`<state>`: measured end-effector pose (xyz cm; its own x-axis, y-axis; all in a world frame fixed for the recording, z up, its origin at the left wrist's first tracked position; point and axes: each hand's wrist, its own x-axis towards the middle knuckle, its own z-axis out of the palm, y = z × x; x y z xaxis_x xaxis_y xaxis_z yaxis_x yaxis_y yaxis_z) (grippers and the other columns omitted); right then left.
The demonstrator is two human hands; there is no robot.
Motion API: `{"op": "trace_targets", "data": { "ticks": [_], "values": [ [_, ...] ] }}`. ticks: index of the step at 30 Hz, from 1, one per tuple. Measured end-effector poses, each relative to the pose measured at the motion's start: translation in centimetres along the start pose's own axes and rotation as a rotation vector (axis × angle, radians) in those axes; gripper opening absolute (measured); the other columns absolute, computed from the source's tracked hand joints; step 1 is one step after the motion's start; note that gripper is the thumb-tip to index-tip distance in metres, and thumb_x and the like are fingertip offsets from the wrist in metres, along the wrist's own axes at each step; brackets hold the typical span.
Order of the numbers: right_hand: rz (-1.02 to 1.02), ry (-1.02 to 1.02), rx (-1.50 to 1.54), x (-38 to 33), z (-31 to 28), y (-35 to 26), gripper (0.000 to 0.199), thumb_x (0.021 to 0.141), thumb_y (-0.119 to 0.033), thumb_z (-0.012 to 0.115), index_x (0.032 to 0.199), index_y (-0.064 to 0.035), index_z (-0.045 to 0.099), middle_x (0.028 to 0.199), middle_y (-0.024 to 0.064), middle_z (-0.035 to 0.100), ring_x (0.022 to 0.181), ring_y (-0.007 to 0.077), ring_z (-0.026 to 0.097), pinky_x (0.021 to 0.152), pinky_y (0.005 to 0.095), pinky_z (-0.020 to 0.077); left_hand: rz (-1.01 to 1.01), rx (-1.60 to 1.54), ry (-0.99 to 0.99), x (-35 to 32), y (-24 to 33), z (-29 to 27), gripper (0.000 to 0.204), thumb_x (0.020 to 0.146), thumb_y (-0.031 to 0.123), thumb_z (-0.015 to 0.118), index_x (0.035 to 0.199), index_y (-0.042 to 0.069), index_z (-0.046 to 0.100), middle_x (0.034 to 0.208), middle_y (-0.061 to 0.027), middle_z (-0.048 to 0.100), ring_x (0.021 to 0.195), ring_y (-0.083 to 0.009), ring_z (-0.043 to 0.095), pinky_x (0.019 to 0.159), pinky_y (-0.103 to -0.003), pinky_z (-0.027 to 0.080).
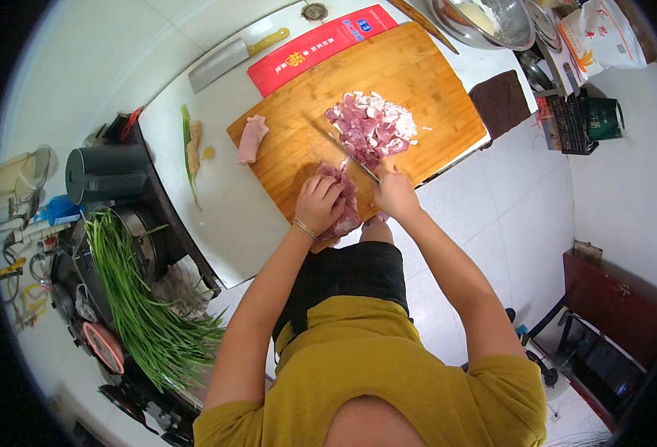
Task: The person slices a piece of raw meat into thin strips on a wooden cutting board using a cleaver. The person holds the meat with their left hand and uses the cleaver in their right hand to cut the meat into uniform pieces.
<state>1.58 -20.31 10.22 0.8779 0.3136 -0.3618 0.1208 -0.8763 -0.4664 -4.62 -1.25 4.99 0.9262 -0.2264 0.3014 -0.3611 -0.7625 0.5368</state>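
My right hand [397, 195] grips a knife [353, 157]. Its thin blade points up and left across the wooden cutting board [436, 97], between the cut meat and the larger piece. Under the bent fingers of my left hand [318, 204] a chunk of raw meat [349, 212] is held down at the board's near edge. A pile of sliced raw pork [369, 125], pink with white fat, lies just beyond the blade. Toward the board's left corner rests a pale pink strip of pork skin [252, 139].
Behind the board lie a cleaver [220, 65] with a yellowish handle and a flat red box [321, 48]. Ginger [194, 138] and a scallion [187, 149] are on the white table's left side. Metal bowls [507, 30] stand back right; green chives [142, 305] lie at the left.
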Motion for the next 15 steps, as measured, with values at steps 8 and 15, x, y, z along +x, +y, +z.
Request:
{"op": "trace_targets", "data": {
  "ticks": [8, 15],
  "values": [
    [0.107, -0.155, -0.171, -0.7, 4.0, 0.2, 0.02, 0.08, -0.015, 0.055, 0.092, 0.0007, 0.058, 0.078, 0.0234, 0.064, 0.075, 0.04, 0.065, 0.066, 0.0483, 0.0527, -0.07, -0.037, -0.081, -0.1, 0.1, 1.2, 0.028, 0.07, 0.016, 0.066, 0.097, 0.007, 0.061, 0.109, -0.0096, 0.055, 0.105, -0.0322, 0.048, 0.091, -0.044, 0.039],
    [0.119, -0.204, -0.122, 2.2, 4.7, -1.4, 0.025, 0.08, -0.016, 0.056, 0.098, 0.0011, 0.06, 0.089, 0.0218, 0.066, 0.085, 0.0366, 0.066, 0.074, 0.0465, 0.0532, -0.076, -0.038, -0.129, 0.0, -0.1, 1.7, 0.027, 0.068, 0.015, 0.066, 0.093, 0.007, 0.06, 0.107, -0.0092, 0.056, 0.104, -0.0325, 0.048, 0.09, -0.044, 0.039]
  ]
}}
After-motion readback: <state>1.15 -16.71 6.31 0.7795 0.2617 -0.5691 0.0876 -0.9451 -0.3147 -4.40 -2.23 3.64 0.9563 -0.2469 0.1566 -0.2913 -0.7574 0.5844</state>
